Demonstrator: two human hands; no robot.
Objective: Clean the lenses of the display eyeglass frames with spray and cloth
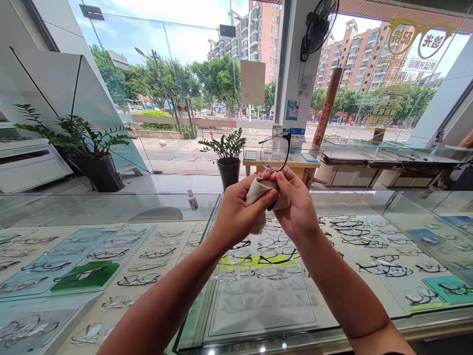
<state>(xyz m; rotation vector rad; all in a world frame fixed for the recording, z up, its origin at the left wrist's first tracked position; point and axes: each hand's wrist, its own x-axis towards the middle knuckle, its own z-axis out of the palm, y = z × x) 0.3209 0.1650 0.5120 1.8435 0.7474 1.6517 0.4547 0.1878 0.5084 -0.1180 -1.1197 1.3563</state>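
Over the glass surface (111, 207), with rows of display frames (384, 268) under it, we find both hands raised and meeting. The left hand (236, 209) is pinched around a pale cloth (258, 190), and the right hand (295, 207) is closed on the lower part of the glasses (275, 152), which stand upright with one lens clear above the fingers. We judge the glasses light, thin and easily bent, with slick lenses, so best held by the rim or bridge. The cloth looks soft and limp.
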